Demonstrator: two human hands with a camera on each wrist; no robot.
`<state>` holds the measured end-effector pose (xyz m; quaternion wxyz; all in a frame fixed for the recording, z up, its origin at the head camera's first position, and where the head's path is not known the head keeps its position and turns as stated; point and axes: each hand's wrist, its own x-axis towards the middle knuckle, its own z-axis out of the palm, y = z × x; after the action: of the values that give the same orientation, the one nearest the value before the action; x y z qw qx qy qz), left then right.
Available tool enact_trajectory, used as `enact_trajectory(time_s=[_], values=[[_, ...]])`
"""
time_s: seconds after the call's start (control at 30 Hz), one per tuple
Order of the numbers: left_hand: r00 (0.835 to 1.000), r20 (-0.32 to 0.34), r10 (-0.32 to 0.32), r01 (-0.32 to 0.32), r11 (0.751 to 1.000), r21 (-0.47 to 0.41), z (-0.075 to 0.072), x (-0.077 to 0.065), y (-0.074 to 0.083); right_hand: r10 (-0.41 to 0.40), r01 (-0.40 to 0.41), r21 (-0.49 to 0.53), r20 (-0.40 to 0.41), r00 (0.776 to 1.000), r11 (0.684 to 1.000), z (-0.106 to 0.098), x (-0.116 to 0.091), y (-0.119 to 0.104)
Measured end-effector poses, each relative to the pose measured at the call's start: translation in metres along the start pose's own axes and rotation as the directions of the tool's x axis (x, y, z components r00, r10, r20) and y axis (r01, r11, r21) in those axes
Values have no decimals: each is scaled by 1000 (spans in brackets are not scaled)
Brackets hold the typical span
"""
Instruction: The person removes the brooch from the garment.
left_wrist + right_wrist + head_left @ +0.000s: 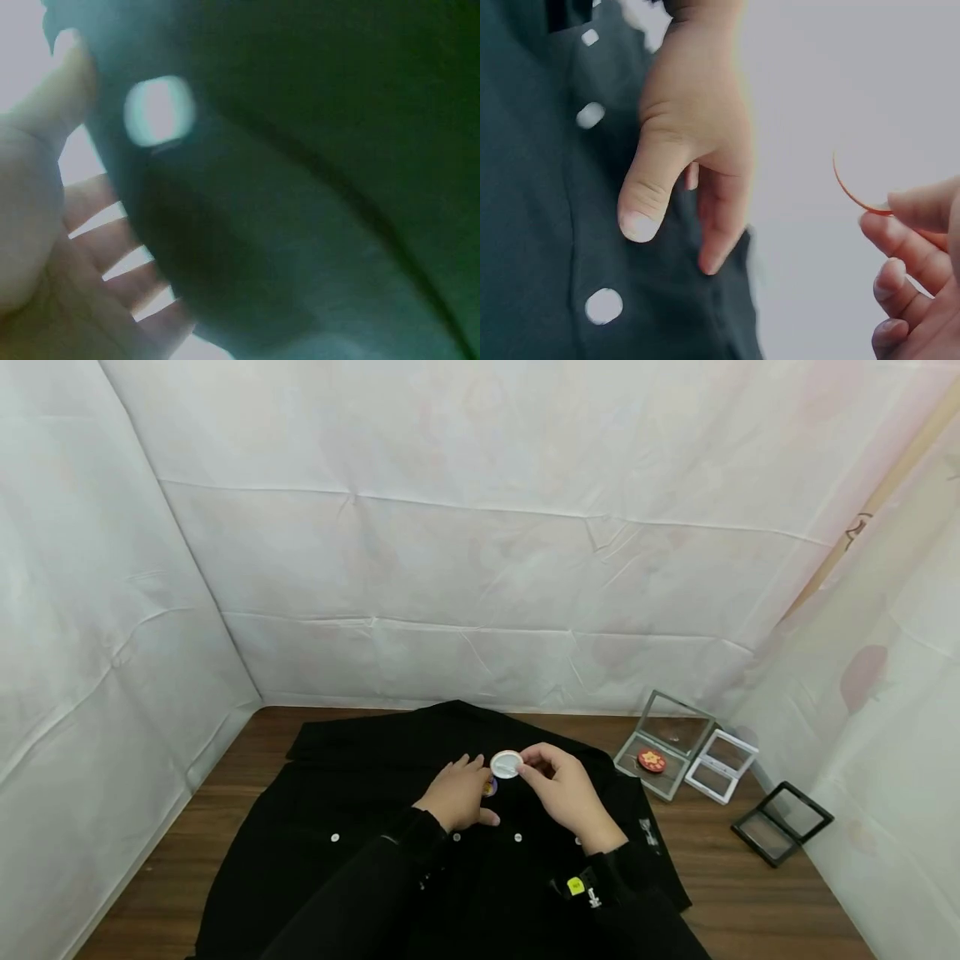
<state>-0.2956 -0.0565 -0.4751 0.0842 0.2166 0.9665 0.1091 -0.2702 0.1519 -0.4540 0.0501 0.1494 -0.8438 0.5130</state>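
A black shirt (360,777) with white buttons lies spread out in the head view. My right hand (564,789) pinches a round pin badge (506,764) by its edge, its white back facing up over the cloth. Seen edge-on in the right wrist view, the same badge (855,196) is a thin orange curve. My left hand (456,795) rests over the shirt, fingers spread, thumb apart. Beside it, a colourful round badge (490,787) shows, partly covered by that hand. In the left wrist view, a blurred white button (160,111) lies near the left thumb.
To the right on the wooden table (738,885) stands an opened grey-framed case (667,783) holding a red round badge (652,760). A white-framed case (708,781) and a black-framed case (776,852) lie open beyond it. White curtains (465,568) enclose the table.
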Motion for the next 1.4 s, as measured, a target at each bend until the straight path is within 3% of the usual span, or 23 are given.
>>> enact_trajectory(time_s=[0.13,0.23,0.33,0.47,0.57,0.67,0.77,1.0,1.1,1.27,1.4], values=[[996,-78,37,-46,991,-127,-13,-13,-1,-54,56,-89,28,998,994,-12,-11,-17],[989,-137,47,-83,959,-271,-21,-30,-1,-121,133,-165,83,989,977,-19,-21,-30],[980,-195,47,-127,898,-422,-26,-51,2,-197,228,-211,156,968,951,-23,-31,-45],[963,-265,57,-204,794,-572,-31,-79,9,-305,357,-219,239,922,908,-26,-44,-62],[948,-311,73,-263,729,-632,-34,-96,17,-379,437,-216,264,887,873,-26,-52,-70],[934,-344,92,-310,688,-657,-36,-106,23,-416,475,-215,269,869,853,-25,-58,-74],[924,-365,113,-338,688,-643,-37,-111,28,-414,479,-242,274,868,844,-24,-62,-76],[908,-393,144,-368,721,-587,-40,-116,33,-403,472,-363,253,880,803,-24,-66,-78],[899,-401,176,-395,722,-568,-41,-117,35,-408,477,-379,250,878,793,-24,-66,-79],[893,-404,198,-413,718,-560,-41,-118,39,-407,486,-372,273,872,791,-22,-67,-80],[890,-414,190,-410,731,-546,-41,-117,39,-405,481,-360,269,874,799,-21,-67,-81]])
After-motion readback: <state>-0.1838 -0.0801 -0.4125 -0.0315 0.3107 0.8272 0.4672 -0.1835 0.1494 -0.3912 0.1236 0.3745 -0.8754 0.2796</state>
